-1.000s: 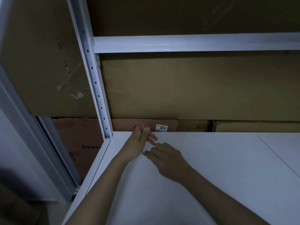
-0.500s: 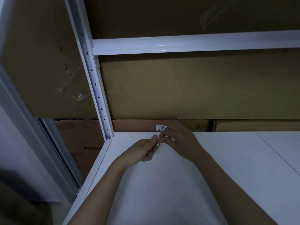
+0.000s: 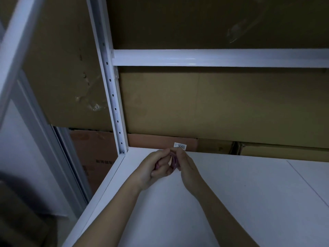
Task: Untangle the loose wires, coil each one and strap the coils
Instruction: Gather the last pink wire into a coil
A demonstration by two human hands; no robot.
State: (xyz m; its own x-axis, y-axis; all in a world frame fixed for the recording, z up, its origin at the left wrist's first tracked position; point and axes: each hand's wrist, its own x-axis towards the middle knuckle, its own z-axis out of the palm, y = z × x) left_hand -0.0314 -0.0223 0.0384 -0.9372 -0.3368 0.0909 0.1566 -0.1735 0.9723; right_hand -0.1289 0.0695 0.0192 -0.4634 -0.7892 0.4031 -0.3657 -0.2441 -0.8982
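At the far left corner of the white shelf (image 3: 231, 202), just beside the perforated upright (image 3: 114, 104), a small pink wire coil (image 3: 173, 162) was held between both hands. The loops would best be kept flat and pinched together while the strap is drawn round, so that none springs loose. The left hand (image 3: 153, 169) was curled round the coil's left side, fingertips raised; the right hand (image 3: 185, 166) pinched its right side, below a label (image 3: 180, 146) reading 3055
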